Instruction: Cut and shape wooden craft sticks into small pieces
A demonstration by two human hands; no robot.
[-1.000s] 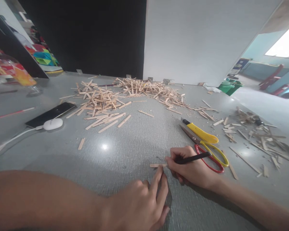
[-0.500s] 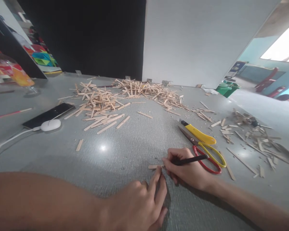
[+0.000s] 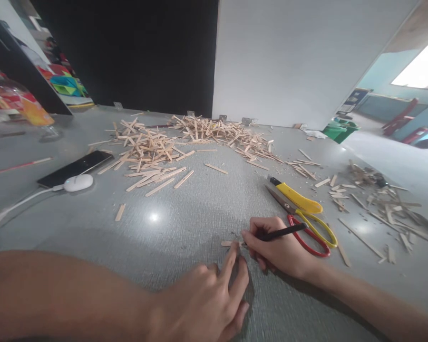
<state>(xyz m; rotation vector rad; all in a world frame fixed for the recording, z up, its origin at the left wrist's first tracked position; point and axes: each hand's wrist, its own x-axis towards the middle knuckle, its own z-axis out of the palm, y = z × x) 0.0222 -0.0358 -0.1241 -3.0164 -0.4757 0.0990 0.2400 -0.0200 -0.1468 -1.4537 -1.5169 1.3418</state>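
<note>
A short piece of wooden craft stick [image 3: 227, 243] lies flat on the grey table in front of me. My left hand [image 3: 207, 294] rests beside it with fingers stretched and apart, the index fingertip pressing on the stick. My right hand [image 3: 278, 244] is closed in a writing grip round a slim black pen [image 3: 283, 232], just at the stick's right end. The pen's tip is hidden behind the fingers. Right behind the right hand lie scissors [image 3: 312, 232] with one red and one yellow handle, alongside a yellow utility knife [image 3: 297, 196].
A heap of craft sticks [image 3: 150, 147] spreads along the back of the table. Cut scraps [image 3: 388, 209] litter the right side. To the left are a phone [image 3: 74, 168], a white cabled device [image 3: 78, 183] and a bottle [image 3: 32, 109]. A black-and-white panel [image 3: 271, 57] stands behind.
The view has shifted slightly, moving the scene a little to the right. Both hands keep nearly the same pose at the stick.
</note>
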